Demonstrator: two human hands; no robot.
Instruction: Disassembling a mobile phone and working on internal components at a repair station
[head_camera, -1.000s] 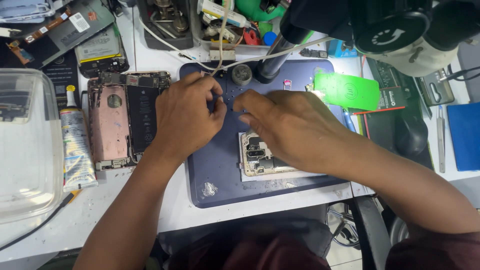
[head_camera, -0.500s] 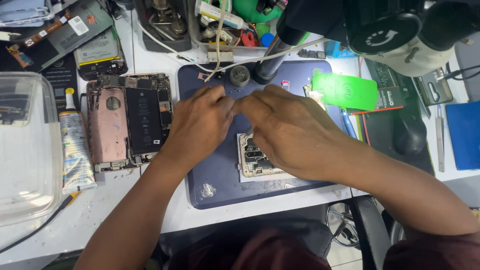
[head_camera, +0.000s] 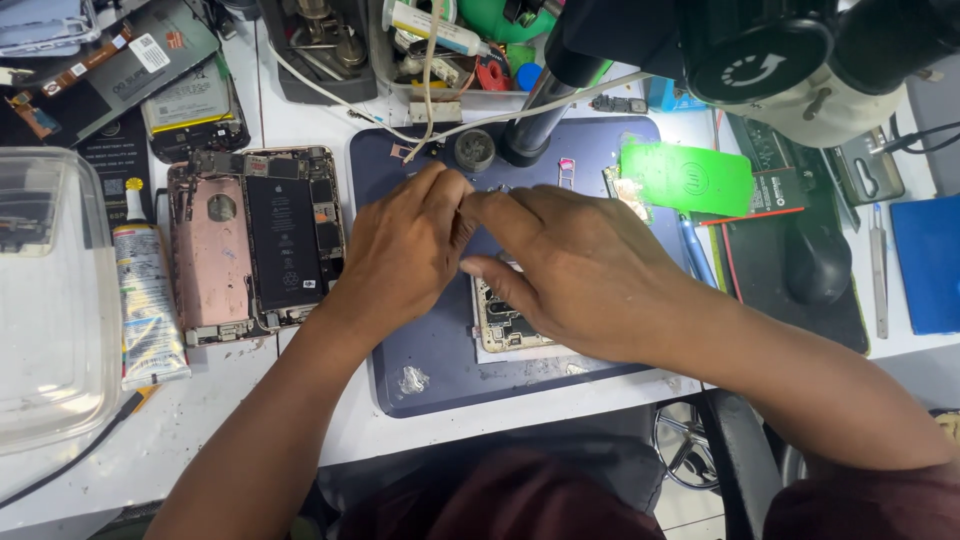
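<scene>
Purple mat (head_camera: 440, 350): both hands, left hand (head_camera: 405, 250) and right hand (head_camera: 570, 270), fingertips pinched together over circuit board (head_camera: 505, 325), whatever's held hidden. Slip could fling tiny part off tabletop (head_camera: 300, 420) edge.

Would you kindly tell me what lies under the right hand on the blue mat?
Under the right hand a small phone board on a white sheet shows on the blue mat. Its upper part is covered by the hand.

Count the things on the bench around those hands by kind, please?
Hands: 2, left hand, right hand
Opened phones: 2, pink phone, small phone
Glue tubes: 1, glue tube
Green cards: 1, green card
Work mats: 1, blue mat
Total: 7
</scene>
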